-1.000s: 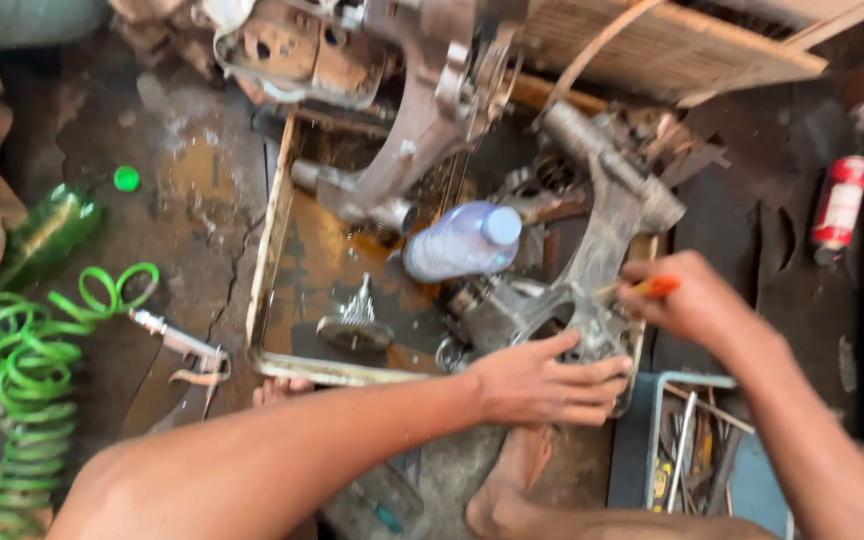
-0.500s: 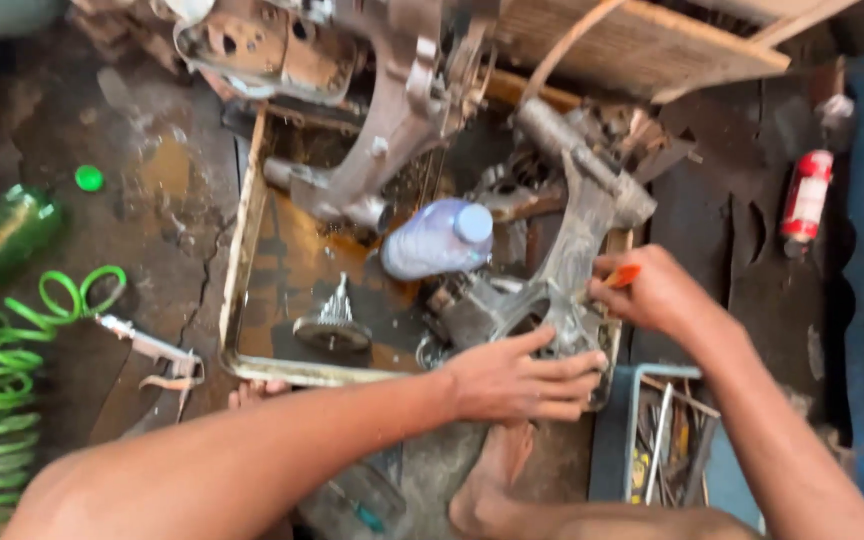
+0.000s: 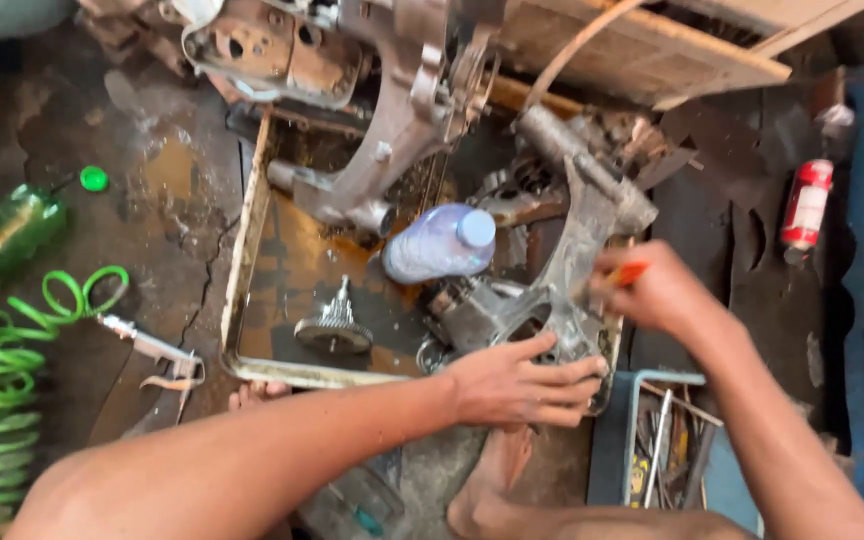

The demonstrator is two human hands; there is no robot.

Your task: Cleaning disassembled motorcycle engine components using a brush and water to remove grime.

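Here, a greasy grey metal casting (image 3: 562,290) is being steadied at the right edge of a shallow, oil-stained metal tray (image 3: 242,240) on the workshop floor. The left hand (image 3: 517,385) is being pressed flat over the casting's near, lower end, fingers spread and curled loosely onto the metal rather than closed round it. The right hand (image 3: 657,290) is being held closed on a small orange-handled tool (image 3: 624,274), whose working end is being pointed leftward into the casting; the tip itself is hidden, so contact cannot be confirmed.

The casting's long axis is lying away from the person, running from under the left hand up toward a thick cylindrical end (image 3: 592,170) at the top. The tool is being brought in from the right, roughly across that axis, partway along its length. The left hand is the nearer one to the casting's base; the right is just beside its flank.

A clear plastic bottle (image 3: 442,245) is lying on its side in the tray, just left of the casting, and a toothed gear shaft (image 3: 335,325) is standing further left. A blue box of tools (image 3: 662,440) is sitting just below the right wrist.
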